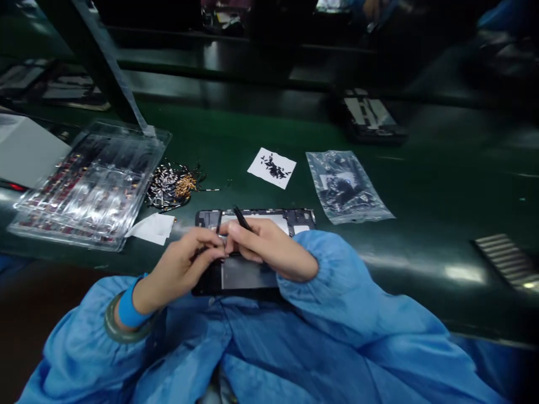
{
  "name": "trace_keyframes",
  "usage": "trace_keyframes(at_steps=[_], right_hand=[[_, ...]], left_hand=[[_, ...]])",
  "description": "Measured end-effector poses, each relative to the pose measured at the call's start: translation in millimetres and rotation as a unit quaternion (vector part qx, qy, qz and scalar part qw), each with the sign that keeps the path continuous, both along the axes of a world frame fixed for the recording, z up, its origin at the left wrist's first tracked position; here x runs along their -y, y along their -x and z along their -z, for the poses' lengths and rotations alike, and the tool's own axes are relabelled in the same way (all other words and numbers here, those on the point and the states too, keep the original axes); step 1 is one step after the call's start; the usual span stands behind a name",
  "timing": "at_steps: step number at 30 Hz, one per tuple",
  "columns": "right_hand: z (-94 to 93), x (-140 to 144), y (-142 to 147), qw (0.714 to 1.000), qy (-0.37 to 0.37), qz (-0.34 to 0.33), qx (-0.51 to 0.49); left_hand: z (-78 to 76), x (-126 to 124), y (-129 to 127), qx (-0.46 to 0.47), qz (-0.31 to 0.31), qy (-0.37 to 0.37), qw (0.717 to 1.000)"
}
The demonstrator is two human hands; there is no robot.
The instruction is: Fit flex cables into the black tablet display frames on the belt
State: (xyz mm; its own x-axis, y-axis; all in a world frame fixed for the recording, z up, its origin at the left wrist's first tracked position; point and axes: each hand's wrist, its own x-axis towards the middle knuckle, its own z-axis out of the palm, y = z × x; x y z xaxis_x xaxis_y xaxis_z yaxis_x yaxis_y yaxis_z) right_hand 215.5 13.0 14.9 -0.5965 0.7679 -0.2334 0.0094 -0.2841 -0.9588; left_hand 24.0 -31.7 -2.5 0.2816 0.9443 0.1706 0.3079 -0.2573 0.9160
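Green matting ran the whole width of the bench (pixel 421 185), and right at its near edge we had the phone frame (pixel 252 247) lying flat, screen side down, its open back showing a pale metal plate and dark borders. Our left hand (pixel 181 269) was curled over the frame's left part, fingertips pinched together on something too small for us to make out. Our right hand (pixel 269 249) sat across the middle of it, closed around thin black tweezers (pixel 242 217) whose free end poked up and away from us. Both hands met over the upper left of the frame, touching it, so it lay directly under them and just ahead of our blue sleeves (pixel 337 314). We judged the frame light, thin and rigid, yet easy to scratch or bend at the exposed parts, so the outer side edges looked the safest hold, not the open interior. Off to the left sat stacked clear plastic trays (pixel 88 185), then a tangle of small flex parts (pixel 172 185) with gold contacts, and a white slip (pixel 154 228) near the frame's corner. Beyond the frame lay a white paper (pixel 272 167) with tiny black pieces, and to its right a clear bag (pixel 345 185) of dark parts.
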Motion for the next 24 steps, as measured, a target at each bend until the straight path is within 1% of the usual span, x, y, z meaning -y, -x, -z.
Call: trace_keyframes(at_steps=[2, 3, 4, 6, 8, 10, 12, 14, 16, 18, 20, 22, 24], right_hand=[[3.0, -0.3, 6.1, 0.999, 0.017, 0.038, -0.029], [4.5, -0.1, 7.7, 0.998, 0.016, 0.059, -0.034], [6.0, 0.5, 8.7, 0.996, 0.011, 0.077, -0.035], [8.8, 2.4, 9.8, 0.995, -0.012, 0.1, -0.029], [11.3, 4.6, 10.9, 0.992, -0.05, 0.119, -0.011], [13.4, 6.5, 12.1, 0.986, -0.096, 0.132, 0.021], [14.4, 7.2, 12.7, 0.981, -0.13, 0.14, 0.04], [13.8, 6.7, 11.7, 0.977, -0.151, 0.145, 0.028], [11.6, 4.9, 9.0, 0.977, -0.17, 0.13, 0.007], [8.8, 2.5, 5.9, 0.979, -0.182, 0.089, -0.011], [7.1, 0.3, 3.9, 0.981, -0.185, 0.057, -0.02], [7.4, -1.0, 3.3, 0.98, -0.189, 0.062, -0.017], [8.8, -1.1, 3.1, 0.977, -0.194, 0.085, 0.006]], left_hand=[[3.3, 7.1, -5.8, -0.003, 0.037, 0.015, 0.999], [3.9, 8.9, -7.4, 0.01, 0.043, 0.031, 0.999], [4.0, 9.8, -9.1, 0.032, 0.034, 0.052, 0.998], [2.8, 10.3, -14.1, 0.087, -0.017, 0.093, 0.992], [1.4, 9.8, -21.4, 0.124, -0.085, 0.103, 0.983], [0.8, 8.6, -28.5, 0.129, -0.14, 0.092, 0.977], [0.8, 6.7, -32.2, 0.116, -0.159, 0.1, 0.975], [1.4, 4.3, -31.3, 0.118, -0.148, 0.135, 0.973], [2.2, 1.9, -27.3, 0.161, -0.103, 0.191, 0.963], [3.1, 0.0, -22.9, 0.218, -0.05, 0.251, 0.942], [3.4, -0.6, -20.2, 0.254, -0.018, 0.297, 0.92], [2.6, 0.0, -19.6, 0.268, -0.018, 0.326, 0.907], [1.0, 1.2, -20.2, 0.277, -0.025, 0.345, 0.897]])
